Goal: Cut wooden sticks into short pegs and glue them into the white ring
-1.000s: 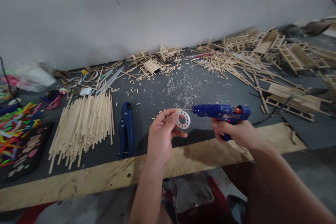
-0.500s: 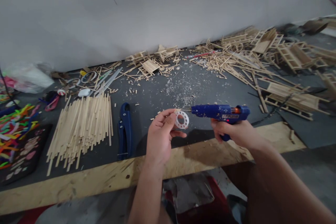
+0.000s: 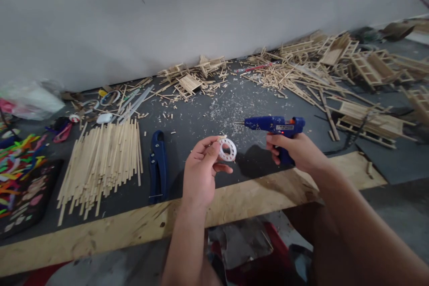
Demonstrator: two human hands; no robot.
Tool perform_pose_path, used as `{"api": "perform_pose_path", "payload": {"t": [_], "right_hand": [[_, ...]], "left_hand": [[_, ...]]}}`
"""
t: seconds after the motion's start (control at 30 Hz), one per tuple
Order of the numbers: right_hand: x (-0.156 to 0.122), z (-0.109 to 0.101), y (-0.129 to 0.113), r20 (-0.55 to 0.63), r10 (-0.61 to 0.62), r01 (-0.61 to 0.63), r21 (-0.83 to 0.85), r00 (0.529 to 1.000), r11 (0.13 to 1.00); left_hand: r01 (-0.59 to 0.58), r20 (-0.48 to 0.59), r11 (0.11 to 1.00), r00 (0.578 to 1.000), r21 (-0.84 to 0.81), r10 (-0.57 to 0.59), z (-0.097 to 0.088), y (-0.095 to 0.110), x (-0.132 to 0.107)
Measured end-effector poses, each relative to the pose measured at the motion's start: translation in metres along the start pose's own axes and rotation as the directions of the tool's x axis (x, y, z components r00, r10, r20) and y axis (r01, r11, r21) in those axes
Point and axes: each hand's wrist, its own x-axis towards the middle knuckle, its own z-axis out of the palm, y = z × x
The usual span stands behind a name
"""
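Note:
Between the thumb and fingers of my left hand (image 3: 203,167) is a white ring with holes around it (image 3: 232,155), held up above the table's front part. A small pale piece shows at the ring's top edge, by my fingertips. My right hand (image 3: 295,147) is wrapped around the handle of a blue glue gun (image 3: 268,124). Its metal nozzle points left, above the ring and apart from it. A small red light glows on the gun's body. A blue cutter (image 3: 158,167) lies on the dark table to the left of my left hand.
Bundled thin wooden sticks (image 3: 103,165) lie at left, beside colourful strips (image 3: 18,170). Small wooden models (image 3: 189,84) and loose sticks (image 3: 288,82) line the wall. Larger wooden models (image 3: 372,120) crowd the right. Glue scraps litter the middle. A wooden board (image 3: 134,221) forms the front edge.
The glue gun has moved up and slightly left, so its nozzle has left the ring's top edge. My left hand and the ring have shifted slightly left in view.

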Motion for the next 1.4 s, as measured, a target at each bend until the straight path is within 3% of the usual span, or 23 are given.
{"api": "perform_pose_path", "payload": {"t": [0.17,0.33,0.37,0.43,0.47,0.5,0.53,0.6,0.67,0.77,0.83,0.93,1.0,1.27,1.4], "right_hand": [[0.016,-0.008,-0.001,-0.06,0.065,-0.066,-0.018,0.996,0.998],[0.019,-0.03,-0.006,-0.278,0.042,-0.035,0.031,0.96,0.999],[0.018,-0.035,-0.009,-0.374,-0.013,0.014,0.0,0.927,1.0],[0.014,-0.041,-0.014,-0.563,-0.159,0.133,-0.087,0.811,0.987],[0.012,-0.042,-0.016,-0.615,-0.218,0.185,-0.118,0.758,0.976],[0.01,-0.042,-0.018,-0.628,-0.259,0.23,-0.13,0.734,0.965],[0.008,-0.039,-0.019,-0.599,-0.283,0.259,-0.128,0.749,0.957],[0.006,-0.028,-0.019,-0.447,-0.291,0.255,-0.142,0.846,0.957],[0.005,-0.009,-0.014,-0.273,-0.263,0.185,-0.28,0.925,0.942],[0.006,0.028,-0.002,-0.011,-0.199,0.156,-0.575,0.98,0.803],[0.007,0.051,0.008,0.12,-0.198,0.224,-0.697,0.973,0.681],[0.011,0.078,0.02,0.148,-0.26,0.264,-0.827,0.954,0.497],[0.014,0.089,0.026,0.147,-0.307,0.276,-0.856,0.94,0.437],[0.029,0.109,0.031,0.212,-0.327,0.324,-0.884,0.921,0.337],[0.03,0.113,0.029,0.195,-0.314,0.308,-0.877,0.929,0.369]], "left_hand": [[-0.062,-0.081,0.998,0.995,0.024,0.064,-0.007,0.003,0.004],[-0.083,-0.134,0.996,0.987,0.027,0.086,-0.009,0.006,0.004],[-0.084,-0.131,0.996,0.988,0.022,0.086,-0.009,0.006,0.003],[-0.09,-0.118,0.996,0.989,0.01,0.091,-0.009,0.005,0.003],[-0.094,-0.11,0.996,0.989,0.006,0.094,-0.009,0.005,0.003],[-0.099,-0.104,0.995,0.99,0.003,0.098,-0.01,0.005,0.003],[-0.103,-0.102,0.995,0.989,0.002,0.103,-0.011,0.004,0.004],[-0.116,-0.113,0.993,0.987,0.001,0.116,-0.013,0.004,0.006],[-0.136,-0.136,0.991,0.981,-0.002,0.135,-0.017,0.005,0.01],[-0.172,-0.168,0.985,0.971,-0.009,0.168,-0.024,0.008,0.017],[-0.195,-0.19,0.981,0.963,-0.008,0.19,-0.029,0.011,0.022],[-0.222,-0.231,0.975,0.949,-0.001,0.216,-0.033,0.014,0.026],[-0.229,-0.251,0.973,0.942,0.002,0.223,-0.035,0.015,0.028],[-0.242,-0.249,0.97,0.94,-0.015,0.231,-0.038,0.017,0.033],[-0.228,-0.248,0.973,0.944,-0.02,0.217,-0.038,0.016,0.032]]}}
